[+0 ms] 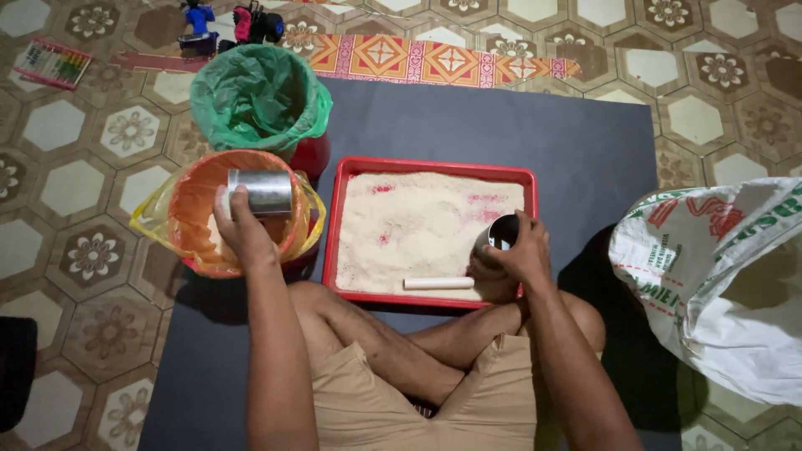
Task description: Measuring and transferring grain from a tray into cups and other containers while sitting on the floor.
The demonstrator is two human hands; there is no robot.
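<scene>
While the left hand [242, 224] gripped a shiny metal can [261, 193] tipped over the orange-lined bucket [194, 219], the right hand [520, 250] held a second can [499, 235] in the red rice-filled tray [351, 171], a white stick [439, 283] just beside it, green-lined bin [255, 96] behind.

Tray [344, 225] sits right of bucket [188, 200], with bin [251, 96] apparently behind.

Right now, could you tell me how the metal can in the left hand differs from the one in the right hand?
The left can lies on its side over the orange-lined bucket, held by the left hand; the right can stands nearly upright in the red tray, its dark open mouth showing, gripped by the right hand. The left can shows its shiny side; the right one is mostly covered. Both are small silver cylinders.
</scene>
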